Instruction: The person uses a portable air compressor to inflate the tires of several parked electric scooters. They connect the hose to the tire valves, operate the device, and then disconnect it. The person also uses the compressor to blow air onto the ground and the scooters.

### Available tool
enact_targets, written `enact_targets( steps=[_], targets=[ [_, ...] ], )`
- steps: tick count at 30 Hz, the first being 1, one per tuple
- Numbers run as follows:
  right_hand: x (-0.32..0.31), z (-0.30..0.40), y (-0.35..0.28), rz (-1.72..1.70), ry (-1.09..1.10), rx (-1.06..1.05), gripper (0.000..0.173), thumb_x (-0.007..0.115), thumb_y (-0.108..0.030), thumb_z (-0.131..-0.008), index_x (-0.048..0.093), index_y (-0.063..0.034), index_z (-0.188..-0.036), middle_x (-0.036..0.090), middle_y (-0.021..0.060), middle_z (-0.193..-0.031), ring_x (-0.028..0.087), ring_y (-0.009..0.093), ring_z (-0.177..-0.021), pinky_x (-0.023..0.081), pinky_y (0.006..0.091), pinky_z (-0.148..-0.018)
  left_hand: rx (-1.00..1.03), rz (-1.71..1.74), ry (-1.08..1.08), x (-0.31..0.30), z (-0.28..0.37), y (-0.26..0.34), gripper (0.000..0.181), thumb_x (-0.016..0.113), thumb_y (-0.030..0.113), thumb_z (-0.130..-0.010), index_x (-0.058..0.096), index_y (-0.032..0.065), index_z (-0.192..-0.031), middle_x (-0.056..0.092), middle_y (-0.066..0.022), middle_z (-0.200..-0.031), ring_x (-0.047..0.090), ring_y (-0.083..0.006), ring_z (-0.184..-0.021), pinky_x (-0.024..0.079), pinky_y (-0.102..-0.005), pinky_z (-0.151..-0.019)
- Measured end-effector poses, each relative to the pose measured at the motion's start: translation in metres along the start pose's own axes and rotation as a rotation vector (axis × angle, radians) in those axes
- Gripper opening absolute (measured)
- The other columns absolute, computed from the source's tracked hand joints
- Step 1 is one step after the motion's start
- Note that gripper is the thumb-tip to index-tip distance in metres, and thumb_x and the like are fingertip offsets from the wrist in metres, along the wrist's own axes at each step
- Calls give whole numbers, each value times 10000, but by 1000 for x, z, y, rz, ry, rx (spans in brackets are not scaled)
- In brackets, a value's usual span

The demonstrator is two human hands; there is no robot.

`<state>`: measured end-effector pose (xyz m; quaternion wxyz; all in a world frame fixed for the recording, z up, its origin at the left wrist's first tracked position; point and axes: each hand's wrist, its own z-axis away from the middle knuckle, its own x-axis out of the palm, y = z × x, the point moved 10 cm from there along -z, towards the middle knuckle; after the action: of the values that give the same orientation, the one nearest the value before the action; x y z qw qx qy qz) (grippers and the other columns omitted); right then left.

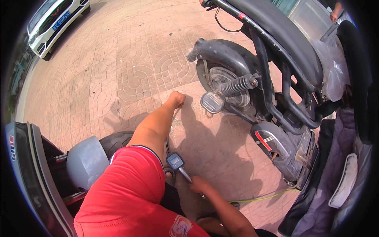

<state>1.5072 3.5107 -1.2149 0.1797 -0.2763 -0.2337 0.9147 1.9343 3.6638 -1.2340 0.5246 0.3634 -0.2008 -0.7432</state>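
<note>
My left hand (pixel 177 99), its arm in a red sleeve, reaches out over the paving near the rear wheel (pixel 226 84) of a black electric bike. Its fingers are closed around the far end of a thin dark hose (pixel 167 143); the hose tip is hidden. The hose runs back to a tyre inflator gun with a digital gauge (pixel 175 161). Lower down, my right hand (pixel 197 185) grips the gun's metal handle (pixel 185 174). A yellow-green air hose (pixel 266 197) runs over the paving from near my right hand towards the bike.
A grey pedal (pixel 212 102) juts out between my left hand and the bike. At left stand a motorcycle's grey fender (pixel 87 163) and tyre (pixel 117 142). A white car (pixel 56 23) is at upper left. Another person's hand (pixel 334 16) shows at upper right.
</note>
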Motion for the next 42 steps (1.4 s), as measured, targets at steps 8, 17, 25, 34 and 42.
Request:
enact_targets(
  steps=[8,17,25,34,42],
  targets=[
    [11,-21,14,-222,82,-102,302,668,-210,-840,679,-2,-1058,709,258,-954,697,404,-910,532,475,-822,189,-107,-139,-5,4,-9,164,781,78,-759,718,-50,-839,654,-69,-713,583,-162,-591,466,-310,-516],
    [-54,-9,9,-469,319,-94,321,685,-185,-855,650,1,-1115,671,175,-818,660,269,-787,519,418,-760,764,-480,130,-3,79,95,437,709,332,-919,630,40,-1235,729,-182,-1019,696,-327,-954,534,-434,-854],
    [-83,-3,11,-384,367,64,317,620,-216,-861,651,-22,-1110,688,296,-988,665,467,-988,516,507,-853,751,-688,202,12,121,158,524,681,528,-885,682,28,-1040,726,-222,-919,697,-420,-917,541,-509,-818],
    [-91,-6,29,-388,413,108,302,651,-232,-872,643,-3,-1067,688,296,-963,674,463,-965,518,509,-824,898,-447,272,13,107,160,321,675,272,-905,644,-21,-1035,695,-272,-918,671,-451,-925,522,-518,-831],
    [-109,-9,23,-368,435,71,301,658,-242,-880,639,-2,-1061,684,306,-953,665,482,-966,514,519,-826,941,-599,297,14,112,168,261,651,223,-920,604,-7,-1034,670,-249,-1046,654,-431,-1000,523,-506,-869]
  ],
)
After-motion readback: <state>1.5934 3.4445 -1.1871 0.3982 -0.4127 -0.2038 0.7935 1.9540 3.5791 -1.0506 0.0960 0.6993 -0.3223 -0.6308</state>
